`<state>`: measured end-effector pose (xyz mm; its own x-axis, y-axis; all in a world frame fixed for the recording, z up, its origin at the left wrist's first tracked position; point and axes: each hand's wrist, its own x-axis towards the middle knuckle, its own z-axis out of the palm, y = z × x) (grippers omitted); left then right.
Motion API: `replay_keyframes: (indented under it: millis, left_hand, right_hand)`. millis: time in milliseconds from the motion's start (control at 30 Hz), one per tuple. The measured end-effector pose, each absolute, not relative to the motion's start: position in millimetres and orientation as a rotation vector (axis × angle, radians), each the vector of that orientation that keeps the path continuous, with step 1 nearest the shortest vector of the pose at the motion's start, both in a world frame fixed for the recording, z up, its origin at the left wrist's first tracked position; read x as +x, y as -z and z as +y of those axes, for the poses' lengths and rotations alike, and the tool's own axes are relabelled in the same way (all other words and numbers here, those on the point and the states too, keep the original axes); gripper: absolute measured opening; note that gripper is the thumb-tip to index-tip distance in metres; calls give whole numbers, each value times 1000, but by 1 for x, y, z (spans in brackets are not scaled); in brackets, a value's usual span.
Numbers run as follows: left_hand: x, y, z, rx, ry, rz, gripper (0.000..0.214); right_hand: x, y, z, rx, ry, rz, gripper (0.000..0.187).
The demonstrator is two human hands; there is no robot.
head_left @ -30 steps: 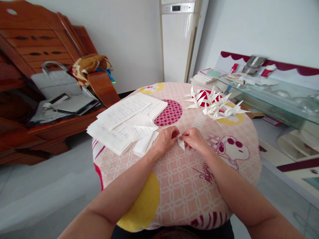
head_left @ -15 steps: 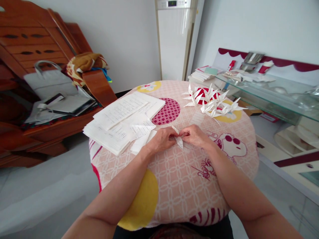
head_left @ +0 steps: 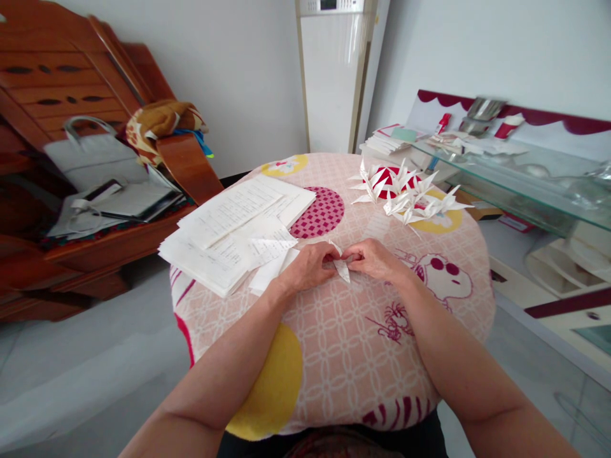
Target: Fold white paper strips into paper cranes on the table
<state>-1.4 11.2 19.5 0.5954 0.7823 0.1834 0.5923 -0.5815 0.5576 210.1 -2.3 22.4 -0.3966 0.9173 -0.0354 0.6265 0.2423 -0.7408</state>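
Observation:
My left hand (head_left: 310,266) and my right hand (head_left: 375,259) meet near the middle of a round table covered with a pink patterned cloth (head_left: 344,343). Both pinch a small folded piece of white paper (head_left: 340,266) between their fingertips, low over the cloth. Most of the piece is hidden by my fingers. A stack of printed white sheets (head_left: 229,235) lies just left of my left hand. Several folded white paper cranes (head_left: 405,194) sit in a cluster at the far right of the table.
A wooden bench (head_left: 95,210) at the left carries a grey bag (head_left: 93,156), papers and a brown cloth. A white standing air conditioner (head_left: 334,70) is behind the table. A glass shelf (head_left: 515,184) with cups and paper stacks runs along the right.
The folded paper has been turned and worked between my fingertips, a flap now sticking up. The view has shifted slightly; my hands stay in the same spot.

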Motion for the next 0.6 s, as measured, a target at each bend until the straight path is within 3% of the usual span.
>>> replay_keyframes:
  millis: [333, 600]
  left_hand:
    - [-2, -17, 11, 2436, -607, 1066, 24]
    - [-2, -19, 8, 2496, -550, 1023, 16]
  right_hand:
    - [210, -19, 3, -1249, -722, -2320, 21]
    - [210, -16, 5, -1277, -795, -2245, 24]
